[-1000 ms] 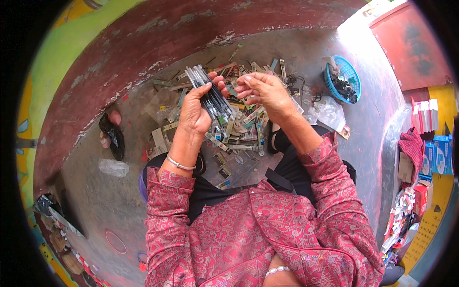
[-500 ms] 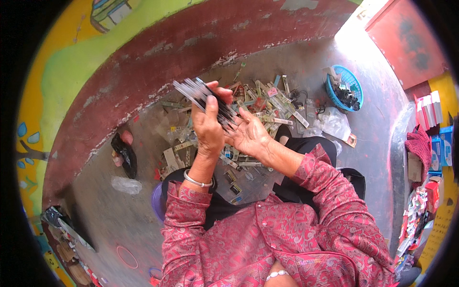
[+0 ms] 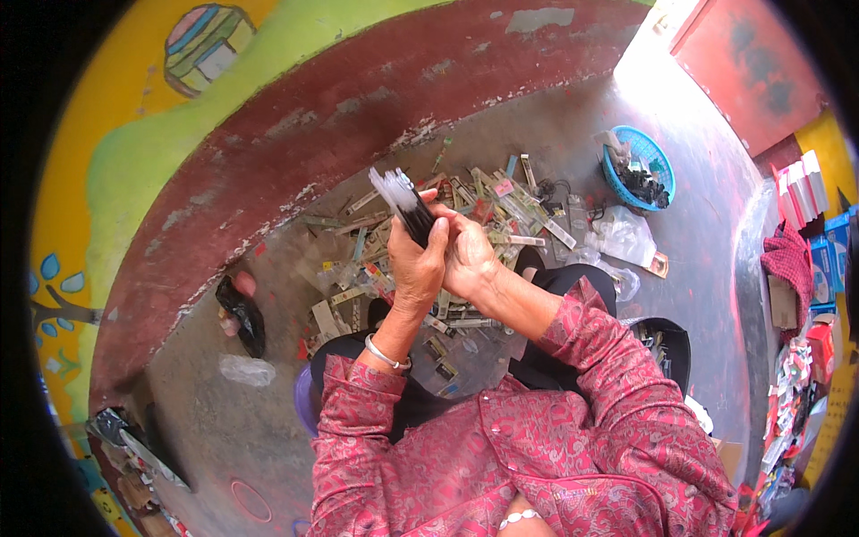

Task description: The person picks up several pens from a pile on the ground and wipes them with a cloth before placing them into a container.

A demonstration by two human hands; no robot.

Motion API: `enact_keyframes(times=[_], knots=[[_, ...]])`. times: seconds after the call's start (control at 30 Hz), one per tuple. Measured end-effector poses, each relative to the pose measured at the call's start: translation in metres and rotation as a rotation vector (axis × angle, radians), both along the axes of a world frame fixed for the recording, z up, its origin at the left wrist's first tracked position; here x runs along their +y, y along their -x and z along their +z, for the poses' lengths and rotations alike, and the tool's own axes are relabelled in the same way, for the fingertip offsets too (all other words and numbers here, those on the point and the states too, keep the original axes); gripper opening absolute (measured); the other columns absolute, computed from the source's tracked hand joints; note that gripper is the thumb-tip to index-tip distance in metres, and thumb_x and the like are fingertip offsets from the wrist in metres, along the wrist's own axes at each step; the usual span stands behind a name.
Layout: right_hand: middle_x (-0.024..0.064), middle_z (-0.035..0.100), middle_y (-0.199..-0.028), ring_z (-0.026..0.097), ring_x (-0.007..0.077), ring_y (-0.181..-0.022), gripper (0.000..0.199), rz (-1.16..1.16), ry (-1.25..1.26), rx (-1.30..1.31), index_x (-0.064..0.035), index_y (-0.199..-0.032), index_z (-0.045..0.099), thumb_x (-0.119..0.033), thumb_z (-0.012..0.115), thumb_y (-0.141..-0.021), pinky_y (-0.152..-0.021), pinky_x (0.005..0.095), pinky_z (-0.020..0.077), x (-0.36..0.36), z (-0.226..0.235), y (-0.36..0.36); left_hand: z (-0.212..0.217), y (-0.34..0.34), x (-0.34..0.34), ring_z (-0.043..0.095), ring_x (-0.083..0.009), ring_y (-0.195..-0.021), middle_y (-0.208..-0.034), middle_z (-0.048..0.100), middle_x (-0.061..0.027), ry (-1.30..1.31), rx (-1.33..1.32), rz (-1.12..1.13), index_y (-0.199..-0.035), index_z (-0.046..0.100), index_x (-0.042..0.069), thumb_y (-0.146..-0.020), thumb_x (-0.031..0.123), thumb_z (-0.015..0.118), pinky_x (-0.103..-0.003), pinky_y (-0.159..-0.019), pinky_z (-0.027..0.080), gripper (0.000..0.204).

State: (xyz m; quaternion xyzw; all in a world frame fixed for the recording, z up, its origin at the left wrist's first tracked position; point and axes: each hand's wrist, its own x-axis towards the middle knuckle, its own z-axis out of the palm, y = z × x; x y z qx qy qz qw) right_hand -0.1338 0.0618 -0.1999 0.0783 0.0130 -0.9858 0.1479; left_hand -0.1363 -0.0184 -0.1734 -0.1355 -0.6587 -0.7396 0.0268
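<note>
A bundle of thin, dark sticks with whitish, clear-looking upper ends [image 3: 396, 197] slants up to the left in front of me. They are too blurred to name exactly. My left hand [image 3: 417, 259] is wrapped round the bundle, thumb on the near side and fingertips showing past the far side. Cupped against the bundle's lower end is my right hand [image 3: 472, 258], its fingers curled in close to the left thumb. The palms hide the bundle's lower part. Beneath both hands lies a wide pile of narrow, flat packages and strips [image 3: 510, 201] on the floor.
A blue plastic basket [image 3: 667, 166] with dark items stands at the far right, near a clear plastic bag [image 3: 622, 234]. An open black bag [image 3: 667, 345] sits by my right knee. A dark plastic bag [image 3: 240, 313] lies left. Boxes [image 3: 832, 255] line the right wall.
Both hands have drawn together and shifted slightly right and down with the bundle. It stands steeper now, and the right hand has gone from an open palm to curling round its lower end.
</note>
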Motion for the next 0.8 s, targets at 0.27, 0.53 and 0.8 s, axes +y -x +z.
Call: enact_keyframes(times=[0.27,0.53,0.8], knots=[[0.0134,0.058,-0.104,0.053,0.0217,-0.102,0.053,0.188,-0.777,-0.193,0.0010,-0.107,0.053,-0.046,0.039,-0.088,-0.088,0.0353,0.0386,0.021,0.000,0.007,0.002,0.025,-0.047,0.051,-0.0091,-0.065,-0.079,0.055,-0.0054,-0.349,-0.316,-0.218,-0.112,0.044,-0.005,-0.087,0.006,0.048,-0.023,-0.060,0.045,0.027],[0.0057,0.059,-0.061,0.056,0.0111,-0.043,0.025,0.381,-1.091,0.359,-0.0003,-0.085,0.057,-0.025,0.059,-0.082,-0.041,0.0216,0.0455,0.046,0.042,0.008,-0.001,0.009,-0.025,0.052,-0.0099,-0.062,-0.079,0.056,-0.0061,-0.341,-0.559,-0.678,-0.095,0.049,0.002,-0.081,0.016,0.059,-0.024,-0.055,0.045,0.022],[0.0005,0.057,-0.074,0.049,0.0061,-0.058,0.028,-0.059,-1.432,0.262,-0.0017,-0.089,0.061,-0.028,0.061,-0.081,-0.052,0.0191,0.0390,0.055,0.050,0.011,0.000,0.007,-0.031,0.055,-0.0102,-0.066,-0.087,0.060,-0.0111,-0.387,-0.598,-0.643,-0.109,0.048,-0.002,-0.083,0.011,0.057,-0.021,-0.061,0.046,0.030]])
